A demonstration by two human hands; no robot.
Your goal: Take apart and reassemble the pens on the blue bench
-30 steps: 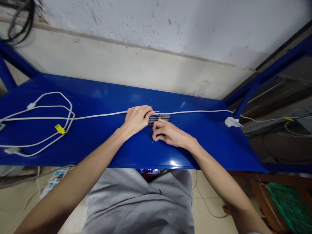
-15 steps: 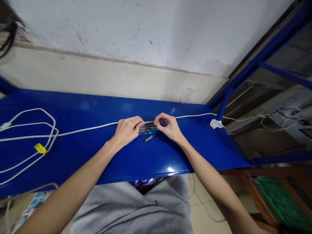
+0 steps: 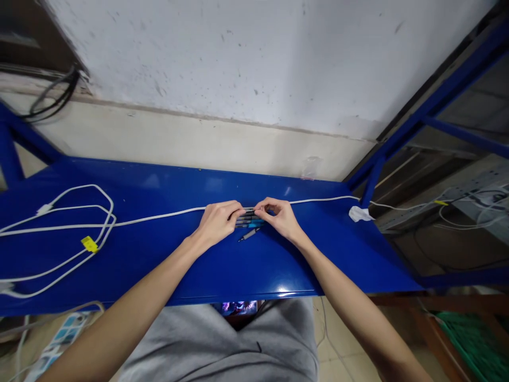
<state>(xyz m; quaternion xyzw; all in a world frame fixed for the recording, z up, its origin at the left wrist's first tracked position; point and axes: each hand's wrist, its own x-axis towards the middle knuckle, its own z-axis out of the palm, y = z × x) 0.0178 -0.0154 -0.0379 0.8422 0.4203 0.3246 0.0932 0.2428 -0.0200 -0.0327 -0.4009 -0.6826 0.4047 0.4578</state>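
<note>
Several dark and blue pens [image 3: 247, 219] lie side by side on the blue table, between my two hands. My left hand [image 3: 219, 222] is closed around the left ends of the pens, thumb and fingers together. At their right side, my right hand [image 3: 279, 216] pinches the end of the farthest pen between thumb and index finger. A grey pen [image 3: 249, 234] lies slightly tilted on the table, nearer to me than the others. Both hands partly hide the pens' ends.
A white cable [image 3: 159, 216] runs across the blue table [image 3: 222, 270] behind the hands and loops at the left, with a yellow tag [image 3: 89, 244]. Crumpled white tissue [image 3: 360, 214] lies at the right. A wall stands behind.
The camera view has shifted, so the table and hands appear lower and further right. Both hands stay at the pens with nearly the same grip.
</note>
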